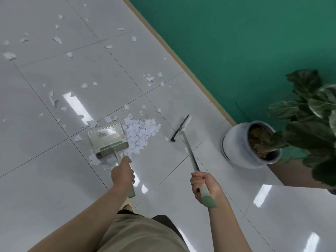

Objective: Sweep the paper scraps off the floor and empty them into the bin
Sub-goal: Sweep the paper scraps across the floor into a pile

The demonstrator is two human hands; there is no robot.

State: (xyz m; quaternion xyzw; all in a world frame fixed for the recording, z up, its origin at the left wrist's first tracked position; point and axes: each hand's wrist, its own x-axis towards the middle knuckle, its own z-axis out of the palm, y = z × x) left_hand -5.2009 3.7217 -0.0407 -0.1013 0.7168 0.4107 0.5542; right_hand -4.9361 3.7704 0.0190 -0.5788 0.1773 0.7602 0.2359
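A heap of white paper scraps point(141, 132) lies on the glossy grey tile floor, between the dustpan and the broom. The steel dustpan point(107, 140) stands on the floor just left of the heap, its long handle gripped by my left hand point(122, 172). My right hand point(204, 185) grips the green-tipped handle of the broom, whose black-bristled head point(181, 128) rests on the tiles a little right of the heap. Several loose scraps point(151, 78) are scattered further off across the floor, up to the far left. No bin is in view.
A green wall point(236, 42) with a tan skirting runs diagonally along the right. A white ceramic pot point(236, 144) with a large-leaved plant point(312, 113) stands on the floor right of the broom. My beige shorts fill the lower middle.
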